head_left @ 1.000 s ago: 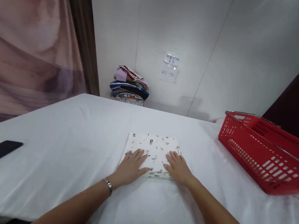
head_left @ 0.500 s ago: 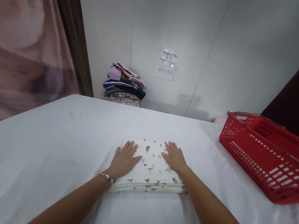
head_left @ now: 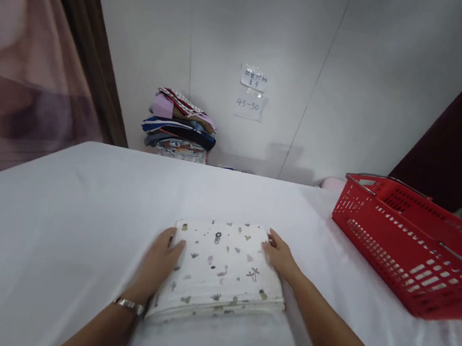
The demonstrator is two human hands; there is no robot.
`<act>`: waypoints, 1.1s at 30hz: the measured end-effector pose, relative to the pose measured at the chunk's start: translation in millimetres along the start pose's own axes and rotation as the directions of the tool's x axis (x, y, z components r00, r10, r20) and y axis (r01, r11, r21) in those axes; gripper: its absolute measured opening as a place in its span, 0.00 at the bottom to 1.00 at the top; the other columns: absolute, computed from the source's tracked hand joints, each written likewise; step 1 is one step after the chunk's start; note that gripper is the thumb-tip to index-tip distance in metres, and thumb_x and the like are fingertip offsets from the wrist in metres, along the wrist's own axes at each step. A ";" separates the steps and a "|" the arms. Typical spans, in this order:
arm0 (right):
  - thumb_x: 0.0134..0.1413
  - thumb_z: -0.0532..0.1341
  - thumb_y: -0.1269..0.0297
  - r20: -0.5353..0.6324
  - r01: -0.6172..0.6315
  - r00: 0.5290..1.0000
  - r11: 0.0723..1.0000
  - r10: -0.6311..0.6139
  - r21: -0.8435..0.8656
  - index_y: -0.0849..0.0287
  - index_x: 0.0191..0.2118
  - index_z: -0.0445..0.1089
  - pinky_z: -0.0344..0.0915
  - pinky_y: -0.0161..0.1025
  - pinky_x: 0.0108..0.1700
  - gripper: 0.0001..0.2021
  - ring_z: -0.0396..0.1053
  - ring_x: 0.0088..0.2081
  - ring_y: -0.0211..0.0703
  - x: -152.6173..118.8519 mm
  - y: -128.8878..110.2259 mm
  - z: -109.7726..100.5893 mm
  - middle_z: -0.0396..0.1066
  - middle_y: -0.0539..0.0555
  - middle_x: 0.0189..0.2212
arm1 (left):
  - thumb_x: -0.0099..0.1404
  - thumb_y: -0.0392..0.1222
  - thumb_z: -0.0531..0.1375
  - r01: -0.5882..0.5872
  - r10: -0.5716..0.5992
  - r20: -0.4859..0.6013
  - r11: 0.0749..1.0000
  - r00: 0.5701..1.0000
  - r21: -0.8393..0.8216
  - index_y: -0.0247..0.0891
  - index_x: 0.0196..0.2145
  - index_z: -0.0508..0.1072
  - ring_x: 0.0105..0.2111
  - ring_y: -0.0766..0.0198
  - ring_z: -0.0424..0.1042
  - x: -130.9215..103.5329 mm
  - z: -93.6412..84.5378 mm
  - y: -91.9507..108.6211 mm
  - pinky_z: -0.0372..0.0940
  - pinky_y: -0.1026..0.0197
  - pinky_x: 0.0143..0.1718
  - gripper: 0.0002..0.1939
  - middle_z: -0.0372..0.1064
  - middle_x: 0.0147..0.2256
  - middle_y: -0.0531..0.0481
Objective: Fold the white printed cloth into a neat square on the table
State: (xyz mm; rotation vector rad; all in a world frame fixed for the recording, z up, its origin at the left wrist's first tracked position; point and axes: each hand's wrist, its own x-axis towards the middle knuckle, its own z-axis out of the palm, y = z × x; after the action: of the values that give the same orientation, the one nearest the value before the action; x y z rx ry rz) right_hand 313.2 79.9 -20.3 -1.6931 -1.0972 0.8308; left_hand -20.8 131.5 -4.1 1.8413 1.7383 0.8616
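Observation:
A folded white cloth printed with small plants, birds and other figures lies on the white-covered table in front of me. My left hand, with a metal band at the wrist, grips its left side, thumb on the top layer and fingers down along the edge. At the far right corner my right hand holds the other side, its thumb over the top and the other fingers curled at the edge. The tips of several fingers are hidden by the cloth. Stacked layers show along the near fold.
A red plastic basket with metal handles stands on the right of the table. Beyond the far edge is a pile of folded fabrics against the wall. Paper notes hang there. A pink curtain borders the left.
Both hands have gone from lying flat on top of the cloth to gripping its left and right sides. The cloth appears slightly nearer. The view has shifted, and the dark flat object at left is out of sight.

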 end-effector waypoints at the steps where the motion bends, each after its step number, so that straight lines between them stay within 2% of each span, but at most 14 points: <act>1: 0.45 0.63 0.56 0.005 -0.004 1.000 1.000 0.004 -0.014 0.61 0.61 0.56 0.58 0.44 0.56 0.36 0.63 0.54 0.49 -0.7 0.6 0.7 0.63 0.60 0.56 | 0.61 0.51 0.51 0.020 -0.020 0.009 1.000 1.000 -0.011 0.34 0.55 0.62 0.47 0.56 0.69 2.2 -2.2 -0.6 0.65 0.55 0.48 0.28 0.67 0.50 0.42; 4: 0.45 0.63 0.56 -0.014 -0.014 1.000 0.999 0.013 -0.048 0.61 0.60 0.57 0.59 0.43 0.55 0.35 0.64 0.53 0.49 2.4 -1.7 4.6 0.65 0.59 0.54 | 0.59 0.52 0.53 0.009 -0.010 0.016 0.999 1.000 0.034 0.36 0.55 0.62 0.42 0.57 0.72 7.7 -6.2 -2.2 0.67 0.56 0.43 0.29 0.71 0.45 0.44; 9: 0.50 0.58 0.54 -0.057 -0.031 0.998 0.980 0.020 -0.197 0.62 0.58 0.59 0.62 0.43 0.51 0.31 0.68 0.47 0.47 15.2 -11.4 7.7 0.69 0.60 0.49 | 0.60 0.54 0.51 -0.089 0.087 0.017 0.978 0.996 0.188 0.35 0.55 0.64 0.46 0.53 0.69 9.1 -3.4 -6.3 0.64 0.53 0.47 0.30 0.67 0.50 0.41; 13: 0.51 0.56 0.52 -0.094 0.011 0.995 0.951 -0.042 -0.308 0.59 0.48 0.67 0.65 0.41 0.42 0.21 0.70 0.37 0.45 15.7 -19.2 8.6 0.72 0.56 0.40 | 0.61 0.56 0.49 -0.085 0.083 0.022 0.970 0.996 0.227 0.35 0.55 0.63 0.48 0.51 0.67 8.2 -1.6 -8.6 0.63 0.50 0.49 0.31 0.66 0.50 0.41; 16: 0.51 0.55 0.50 -0.119 0.020 0.991 0.940 -0.064 -0.341 0.58 0.40 0.68 0.64 0.39 0.36 0.18 0.68 0.31 0.43 13.6 -22.4 9.1 0.72 0.53 0.32 | 0.60 0.57 0.49 -0.081 0.079 0.015 0.970 0.997 0.230 0.37 0.55 0.63 0.48 0.51 0.67 8.1 -2.1 -8.3 0.63 0.50 0.50 0.31 0.67 0.50 0.42; 20: 0.50 0.55 0.50 -0.114 0.019 0.992 0.943 -0.060 -0.333 0.56 0.35 0.67 0.62 0.37 0.32 0.15 0.66 0.28 0.41 14.1 -20.1 8.6 0.70 0.49 0.26 | 0.60 0.57 0.49 -0.065 0.064 0.011 0.968 0.998 0.241 0.37 0.55 0.64 0.48 0.51 0.67 8.1 -2.8 -5.8 0.64 0.50 0.48 0.31 0.66 0.50 0.42; 25: 0.50 0.55 0.51 -0.109 0.068 0.990 0.978 -0.091 -0.200 0.57 0.32 0.66 0.60 0.35 0.30 0.14 0.64 0.26 0.39 17.3 -9.7 8.8 0.68 0.48 0.24 | 0.60 0.58 0.48 -0.078 0.073 0.028 0.964 0.997 0.253 0.35 0.55 0.64 0.46 0.52 0.67 8.8 -2.9 -5.2 0.65 0.51 0.47 0.32 0.66 0.49 0.41; 29: 0.52 0.54 0.51 -0.085 0.084 0.991 0.973 -0.104 -0.213 0.57 0.35 0.67 0.61 0.36 0.30 0.15 0.65 0.27 0.40 16.9 -9.4 7.1 0.70 0.49 0.26 | 0.61 0.57 0.49 -0.087 0.082 0.029 0.962 0.996 0.259 0.36 0.55 0.64 0.46 0.53 0.67 9.3 -1.8 -7.7 0.64 0.52 0.49 0.30 0.67 0.49 0.42; 31: 0.53 0.53 0.50 -0.055 0.054 0.996 0.938 -0.077 -0.342 0.57 0.43 0.67 0.62 0.37 0.32 0.18 0.67 0.29 0.42 14.0 -15.1 4.5 0.71 0.51 0.29 | 0.61 0.56 0.49 -0.093 0.092 0.020 0.962 0.996 0.256 0.36 0.55 0.64 0.48 0.53 0.67 8.5 -1.2 -7.8 0.63 0.53 0.50 0.29 0.66 0.50 0.43; 33: 0.54 0.52 0.49 -0.016 0.019 0.999 0.859 -0.032 -0.512 0.58 0.52 0.63 0.62 0.40 0.35 0.24 0.69 0.33 0.46 9.2 -22.9 1.7 0.72 0.55 0.33 | 0.61 0.54 0.50 -0.106 0.107 0.007 0.964 0.994 0.243 0.37 0.55 0.64 0.49 0.53 0.66 6.9 -1.1 -6.5 0.62 0.53 0.52 0.28 0.66 0.50 0.43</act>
State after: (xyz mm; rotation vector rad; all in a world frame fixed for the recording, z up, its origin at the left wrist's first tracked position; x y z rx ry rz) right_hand 308.2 93.0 0.2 -2.1108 -1.4087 0.5191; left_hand -26.1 138.8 -7.0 2.1090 1.8311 0.7198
